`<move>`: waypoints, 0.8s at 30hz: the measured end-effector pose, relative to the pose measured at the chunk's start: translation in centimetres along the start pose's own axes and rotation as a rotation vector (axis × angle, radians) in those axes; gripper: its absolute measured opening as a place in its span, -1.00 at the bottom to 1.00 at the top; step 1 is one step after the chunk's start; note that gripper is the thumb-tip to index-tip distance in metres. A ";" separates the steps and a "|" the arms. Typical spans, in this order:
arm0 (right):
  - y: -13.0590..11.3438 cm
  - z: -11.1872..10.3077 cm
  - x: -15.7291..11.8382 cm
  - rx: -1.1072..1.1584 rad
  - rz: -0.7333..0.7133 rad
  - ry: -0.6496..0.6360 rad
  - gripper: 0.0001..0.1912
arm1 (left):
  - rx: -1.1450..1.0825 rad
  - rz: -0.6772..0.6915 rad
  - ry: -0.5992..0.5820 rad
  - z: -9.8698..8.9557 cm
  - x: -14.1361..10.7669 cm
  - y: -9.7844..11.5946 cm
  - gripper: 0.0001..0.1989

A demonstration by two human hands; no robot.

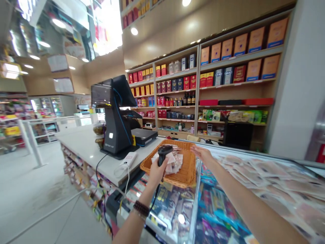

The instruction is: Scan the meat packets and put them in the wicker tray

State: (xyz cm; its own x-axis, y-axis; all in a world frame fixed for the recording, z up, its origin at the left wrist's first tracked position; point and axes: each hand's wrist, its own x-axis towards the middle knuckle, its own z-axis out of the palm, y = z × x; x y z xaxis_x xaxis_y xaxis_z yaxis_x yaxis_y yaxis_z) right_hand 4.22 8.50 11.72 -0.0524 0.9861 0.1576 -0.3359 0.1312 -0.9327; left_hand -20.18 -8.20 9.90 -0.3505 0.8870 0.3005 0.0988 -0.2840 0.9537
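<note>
My left hand point(157, 170) is wrapped round the handle of a black barcode scanner point(164, 151), held over an orange wicker basket point(188, 169). Small clear packets point(175, 164) lie in the basket below and beside the scanner. At the basket's right rim, my right hand point(201, 154) has its fingers stretched toward the edge, with nothing seen in it. The basket rests on a glass-topped case point(172, 206) that holds packaged goods. A dark cable hangs down from the scanner along my left wrist.
A black point-of-sale terminal point(114, 125) stands on the white counter point(83, 139) at the left, near a white power bank point(129, 159). Flat packets point(269, 179) cover the right side. Shelves of boxes point(220, 78) line the back wall.
</note>
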 end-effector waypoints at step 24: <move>-1.7 -24.3 -12.1 -1.384 -0.192 0.419 -0.47 | -0.101 -0.074 -0.468 21.5 -7.9 -1.4 -0.47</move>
State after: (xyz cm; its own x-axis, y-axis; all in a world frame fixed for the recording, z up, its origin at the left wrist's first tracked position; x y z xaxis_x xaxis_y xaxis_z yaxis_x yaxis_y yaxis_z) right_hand 28.26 -1.23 3.53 0.2418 0.8672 0.4352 0.8621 0.0139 -0.5066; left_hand 2.51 -7.01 6.42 0.1059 0.9682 0.2267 -0.0093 -0.2270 0.9738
